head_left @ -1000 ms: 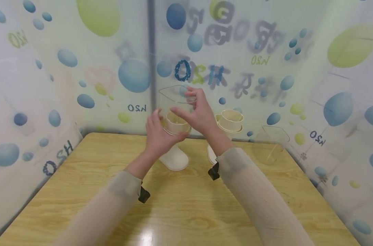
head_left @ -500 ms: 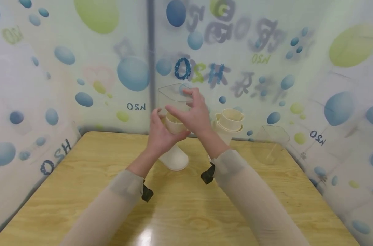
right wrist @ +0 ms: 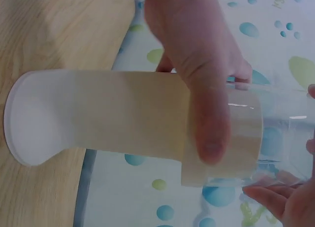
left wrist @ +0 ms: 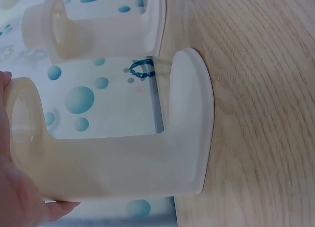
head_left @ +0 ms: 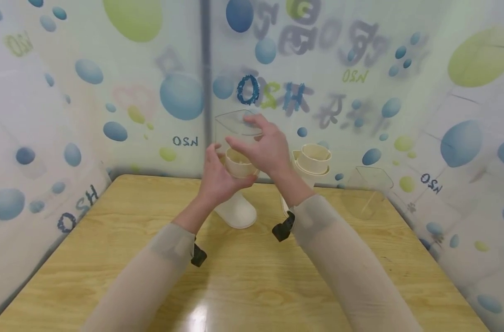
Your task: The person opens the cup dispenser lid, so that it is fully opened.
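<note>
2 hands meet over the near cream base [head_left: 235, 210], which stands on the wooden table [head_left: 252, 276] close to the back wall. The left hand [head_left: 219, 177] wraps its fingers and thumb around the base's upper collar [head_left: 238, 163]; the right wrist view shows the thumb [right wrist: 209, 123] pressed flat along the collar. The right hand [head_left: 262, 147] holds the clear cup [head_left: 235, 127] from above, fingertips curled on its rim, and the cup's lower end sits in or on the collar; whether it is fully seated cannot be told. The cup stands upright, its spouted mouth facing up.

1 more cream base [head_left: 312, 166] stands just to the right, partly hidden behind the right forearm, its collar bare. In the left wrist view the 2 bases appear side by side, the near one [left wrist: 123, 158] with its flared foot flat on the wood and the other [left wrist: 93, 27] beyond it. A second clear cup [head_left: 366, 191] rests on the table near the right wall, well apart from the hands. Both forearms wear pale sleeves [head_left: 343, 267] with a black strap at each wrist.
</note>
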A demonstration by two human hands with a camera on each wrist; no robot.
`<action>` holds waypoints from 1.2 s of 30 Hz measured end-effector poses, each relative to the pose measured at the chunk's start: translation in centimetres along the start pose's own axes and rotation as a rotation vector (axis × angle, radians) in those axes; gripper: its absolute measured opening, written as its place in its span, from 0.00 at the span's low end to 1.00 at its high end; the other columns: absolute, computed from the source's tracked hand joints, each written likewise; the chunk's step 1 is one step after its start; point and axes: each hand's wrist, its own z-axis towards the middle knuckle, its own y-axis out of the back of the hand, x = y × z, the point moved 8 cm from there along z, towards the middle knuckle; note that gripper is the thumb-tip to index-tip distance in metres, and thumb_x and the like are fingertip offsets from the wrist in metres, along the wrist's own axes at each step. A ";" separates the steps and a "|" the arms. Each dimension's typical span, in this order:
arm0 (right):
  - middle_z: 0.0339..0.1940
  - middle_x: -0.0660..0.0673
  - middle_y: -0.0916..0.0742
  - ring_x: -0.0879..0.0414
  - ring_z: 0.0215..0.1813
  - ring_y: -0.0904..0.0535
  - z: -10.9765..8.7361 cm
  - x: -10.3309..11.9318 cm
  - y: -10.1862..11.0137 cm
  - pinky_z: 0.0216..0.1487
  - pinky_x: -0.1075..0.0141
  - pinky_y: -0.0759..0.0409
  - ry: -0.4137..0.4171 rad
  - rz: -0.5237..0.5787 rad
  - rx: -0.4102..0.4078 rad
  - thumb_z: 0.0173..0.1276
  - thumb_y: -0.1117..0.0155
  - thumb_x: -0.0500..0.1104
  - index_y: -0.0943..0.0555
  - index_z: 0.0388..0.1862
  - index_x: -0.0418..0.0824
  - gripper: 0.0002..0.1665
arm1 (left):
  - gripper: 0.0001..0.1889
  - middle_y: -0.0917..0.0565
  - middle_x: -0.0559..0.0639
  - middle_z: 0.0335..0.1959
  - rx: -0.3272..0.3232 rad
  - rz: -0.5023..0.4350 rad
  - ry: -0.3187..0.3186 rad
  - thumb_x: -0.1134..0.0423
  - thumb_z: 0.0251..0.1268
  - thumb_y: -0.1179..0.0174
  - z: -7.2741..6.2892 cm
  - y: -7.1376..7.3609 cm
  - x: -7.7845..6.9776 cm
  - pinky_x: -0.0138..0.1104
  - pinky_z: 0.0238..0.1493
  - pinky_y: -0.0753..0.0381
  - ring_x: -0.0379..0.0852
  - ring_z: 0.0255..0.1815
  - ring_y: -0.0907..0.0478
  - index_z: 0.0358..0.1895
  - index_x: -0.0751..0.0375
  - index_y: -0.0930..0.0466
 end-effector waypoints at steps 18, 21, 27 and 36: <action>0.76 0.48 0.16 0.48 0.60 0.12 0.1 0.6 0.8 0.60 0.48 0.13 -0.043 -0.099 0.078 0.66 0.25 0.71 0.19 0.74 0.59 0.40 | 0.68 0.35 0.62 0.75 0.041 -0.010 -0.002 0.40 0.44 0.12 0.4 0.1 -0.1 0.56 0.63 0.17 0.59 0.68 0.28 0.83 0.54 0.52; 0.75 0.47 0.16 0.48 0.59 0.11 0.1 0.7 0.9 0.60 0.48 0.13 -0.024 -0.127 0.076 0.67 0.25 0.70 0.19 0.74 0.59 0.39 | 0.69 0.35 0.62 0.74 0.053 -0.005 0.003 0.40 0.43 0.12 0.3 0.0 -0.1 0.56 0.63 0.17 0.59 0.68 0.27 0.83 0.53 0.52; 0.76 0.50 0.16 0.49 0.60 0.11 -0.2 0.2 1.2 0.60 0.49 0.13 -0.058 -0.116 0.081 0.67 0.26 0.71 0.19 0.74 0.61 0.39 | 0.70 0.34 0.63 0.74 0.060 0.012 -0.013 0.39 0.44 0.12 0.2 -0.2 -0.3 0.56 0.63 0.18 0.60 0.68 0.28 0.84 0.55 0.53; 0.72 0.49 0.13 0.50 0.55 0.10 -0.3 0.5 1.6 0.55 0.50 0.12 -0.051 -0.133 0.055 0.67 0.26 0.72 0.18 0.73 0.59 0.39 | 0.71 0.34 0.62 0.74 0.083 -0.004 -0.007 0.40 0.43 0.12 0.3 -0.2 -0.1 0.57 0.65 0.19 0.59 0.69 0.28 0.85 0.53 0.53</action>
